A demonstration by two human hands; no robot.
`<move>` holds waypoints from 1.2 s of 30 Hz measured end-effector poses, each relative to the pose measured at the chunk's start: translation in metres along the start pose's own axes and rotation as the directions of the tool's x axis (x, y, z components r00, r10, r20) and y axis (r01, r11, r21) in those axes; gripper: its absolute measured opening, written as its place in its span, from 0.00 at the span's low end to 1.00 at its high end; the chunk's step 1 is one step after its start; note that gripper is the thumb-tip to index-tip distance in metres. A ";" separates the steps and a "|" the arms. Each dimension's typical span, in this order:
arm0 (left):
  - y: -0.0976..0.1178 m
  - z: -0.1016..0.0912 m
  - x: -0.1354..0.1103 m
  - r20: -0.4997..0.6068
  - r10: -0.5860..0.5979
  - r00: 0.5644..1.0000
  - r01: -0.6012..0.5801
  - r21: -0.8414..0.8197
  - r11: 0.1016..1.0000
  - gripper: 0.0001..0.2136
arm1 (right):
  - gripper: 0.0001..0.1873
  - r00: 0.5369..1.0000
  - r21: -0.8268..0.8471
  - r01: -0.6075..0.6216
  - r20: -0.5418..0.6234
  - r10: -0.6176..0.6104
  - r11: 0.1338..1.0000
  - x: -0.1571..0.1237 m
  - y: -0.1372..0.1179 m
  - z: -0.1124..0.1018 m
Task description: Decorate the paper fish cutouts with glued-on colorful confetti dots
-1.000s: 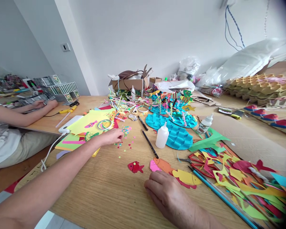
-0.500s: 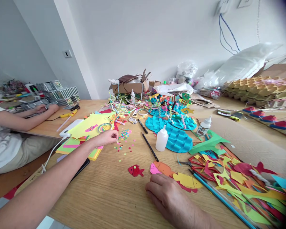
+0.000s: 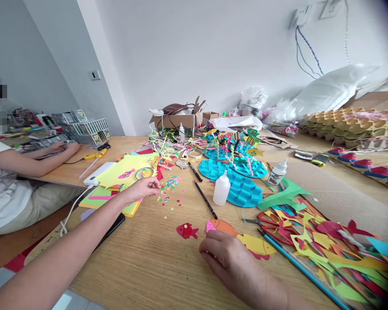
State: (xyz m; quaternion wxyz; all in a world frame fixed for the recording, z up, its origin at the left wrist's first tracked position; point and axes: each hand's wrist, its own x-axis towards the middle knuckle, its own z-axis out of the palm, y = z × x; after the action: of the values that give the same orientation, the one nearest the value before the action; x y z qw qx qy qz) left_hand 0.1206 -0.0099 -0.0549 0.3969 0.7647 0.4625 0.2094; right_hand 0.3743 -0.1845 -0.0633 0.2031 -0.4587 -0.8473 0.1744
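My left hand (image 3: 145, 188) is closed in a pinch at the edge of the scattered paper dots (image 3: 170, 184); anything between its fingertips is too small to make out. Fingers curled, my right hand (image 3: 234, 262) rests just in front of the fish cut-outs, its grip hidden beneath. A small red paper fish (image 3: 187, 230) with a light green dot lies between the two hands. Beyond my right hand are an orange paper fish (image 3: 223, 226) and a yellow one (image 3: 255, 244), overlapping pink and red pieces. A black pencil (image 3: 205, 199) and a white squeeze bottle (image 3: 221, 189) are farther back.
Colourful paper scraps (image 3: 323, 245) and a blue stick (image 3: 297, 265) cover the right side, beside scissors (image 3: 257, 221). Blue woven paper discs (image 3: 236, 183) lie behind the squeeze bottle. Yellow paper sheets (image 3: 113, 176) are at left, where another person's arm (image 3: 29, 161) rests on the table.
The view has shifted slightly. The fingers of my left hand reach a little farther forward over the dots, while my right hand stays nearly in place by the fish.
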 end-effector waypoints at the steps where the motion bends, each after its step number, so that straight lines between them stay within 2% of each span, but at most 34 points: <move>1: 0.001 0.001 -0.001 -0.002 0.003 1.000 -0.003 -0.005 1.000 0.07 | 0.10 1.000 0.026 -0.011 -0.012 0.011 1.000 0.003 -0.001 -0.003; 8: 0.003 0.008 -0.006 -0.053 0.024 0.998 -0.025 -0.011 1.000 0.06 | 0.10 0.996 0.126 -0.084 0.001 0.085 0.988 0.043 -0.008 -0.019; 11: 0.008 0.011 -0.011 -0.078 0.026 0.997 -0.026 -0.002 1.000 0.06 | 0.11 0.987 0.154 -0.159 0.006 0.160 0.975 0.067 -0.009 -0.016; 13: 0.011 0.013 -0.014 -0.088 0.031 0.996 -0.031 0.004 1.000 0.07 | 0.11 0.979 0.146 -0.190 -0.050 0.199 0.971 0.084 -0.009 -0.012; 16: 0.016 0.018 -0.019 -0.093 0.050 0.994 -0.049 0.018 0.999 0.09 | 0.10 0.976 0.120 -0.184 -0.091 0.196 0.975 0.108 -0.009 -0.004; 19: 0.019 0.023 -0.021 -0.093 0.073 0.993 -0.071 0.024 0.997 0.09 | 0.10 0.977 0.096 -0.186 -0.084 0.194 0.978 0.125 -0.006 0.004; 22: 0.021 0.026 -0.022 -0.097 0.107 0.990 -0.100 0.071 0.992 0.08 | 0.09 0.981 0.069 -0.183 -0.057 0.187 0.981 0.135 -0.001 0.012; 28: 0.019 0.026 -0.021 -0.099 0.152 0.983 -0.108 0.354 0.929 0.07 | 0.10 0.982 -0.054 -0.189 -0.032 0.187 0.981 0.137 0.010 0.014; 32: 0.009 0.026 -0.018 -0.073 0.134 0.988 -0.095 0.394 0.914 0.08 | 0.12 0.979 -0.159 -0.205 -0.010 0.206 0.966 0.138 0.019 0.009; 36: 0.005 0.026 -0.017 -0.037 0.122 0.992 -0.096 0.416 0.904 0.07 | 0.12 0.976 -0.242 -0.206 0.012 0.215 0.948 0.153 0.027 0.008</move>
State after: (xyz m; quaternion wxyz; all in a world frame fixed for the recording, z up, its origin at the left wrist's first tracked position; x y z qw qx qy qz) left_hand 0.1331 -0.0365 -0.0660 0.1991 0.8491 0.4650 0.1523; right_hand 0.3134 -0.0419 -0.0548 0.1100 -0.5641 -0.8121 0.1003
